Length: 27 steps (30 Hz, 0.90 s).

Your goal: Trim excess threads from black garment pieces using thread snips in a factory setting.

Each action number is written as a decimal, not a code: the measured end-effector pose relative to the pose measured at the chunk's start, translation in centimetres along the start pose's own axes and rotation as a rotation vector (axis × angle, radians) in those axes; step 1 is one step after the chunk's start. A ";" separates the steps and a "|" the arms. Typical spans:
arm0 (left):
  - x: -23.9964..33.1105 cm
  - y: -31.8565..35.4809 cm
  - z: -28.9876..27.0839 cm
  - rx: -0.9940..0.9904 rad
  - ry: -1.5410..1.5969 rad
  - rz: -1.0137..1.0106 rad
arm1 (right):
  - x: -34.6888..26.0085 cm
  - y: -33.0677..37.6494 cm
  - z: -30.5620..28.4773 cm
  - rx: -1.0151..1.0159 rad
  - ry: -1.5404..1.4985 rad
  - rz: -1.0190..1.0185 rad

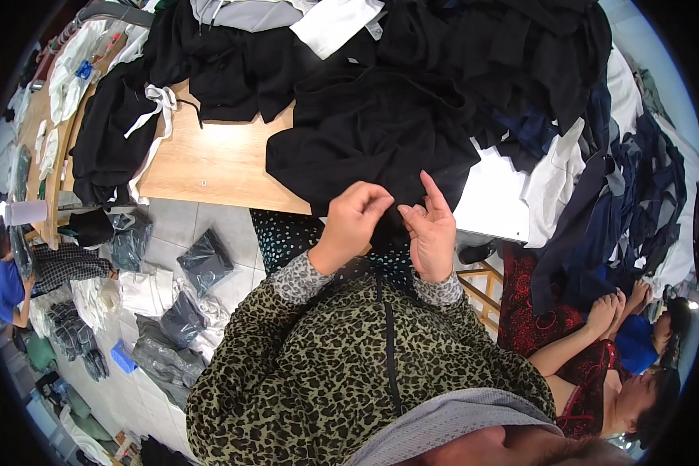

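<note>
A black garment (365, 116) lies bunched at the table's near edge, its lower part hanging over toward my lap. In front of it, close together, are both my hands. The fingers of my left hand (352, 221) are curled into a pinch, thumb against forefinger; anything between them is too small to make out. My right hand (431, 237) faces it palm inward, thumb and a bent finger drawn together while other fingers point up. Whatever that pinch holds is hidden too. Both sets of fingertips are a short gap apart.
More black clothing (241, 70) and a white cloth piece (338, 27) cover the wooden table (225, 163). Dark blue garments (598, 210) pile up at right, beside a seated co-worker's hands (606, 311). Bagged clothes (206, 260) lie on the tiled floor at left.
</note>
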State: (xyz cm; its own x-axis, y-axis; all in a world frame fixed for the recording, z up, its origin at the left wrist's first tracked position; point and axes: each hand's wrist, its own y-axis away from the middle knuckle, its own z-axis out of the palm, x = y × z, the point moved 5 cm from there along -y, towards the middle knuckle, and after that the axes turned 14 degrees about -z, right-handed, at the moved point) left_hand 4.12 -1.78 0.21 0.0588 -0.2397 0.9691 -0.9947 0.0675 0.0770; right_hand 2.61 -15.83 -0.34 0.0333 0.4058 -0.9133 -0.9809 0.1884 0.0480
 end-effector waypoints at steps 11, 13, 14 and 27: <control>-1.6 -1.5 -1.1 -0.223 0.490 -0.321 | -1.2 0.2 1.1 -0.233 0.052 0.081; -0.6 -1.9 -0.6 -0.485 0.591 -0.349 | -2.3 0.4 1.4 -0.502 0.172 0.132; -0.6 -1.7 -0.2 -0.644 0.660 -0.376 | -2.9 0.4 1.1 -0.646 0.232 0.174; 4.3 1.9 0.3 -0.150 -0.254 0.614 | -3.3 -1.0 -4.1 0.031 0.439 -0.146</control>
State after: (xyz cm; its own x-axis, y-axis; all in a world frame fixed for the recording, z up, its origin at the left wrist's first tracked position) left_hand 2.44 -2.99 4.45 -0.5522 -0.3343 0.7637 -0.8183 0.3927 -0.4197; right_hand 2.71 -20.99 0.99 0.0797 -0.0431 -0.9959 -0.9656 0.2448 -0.0879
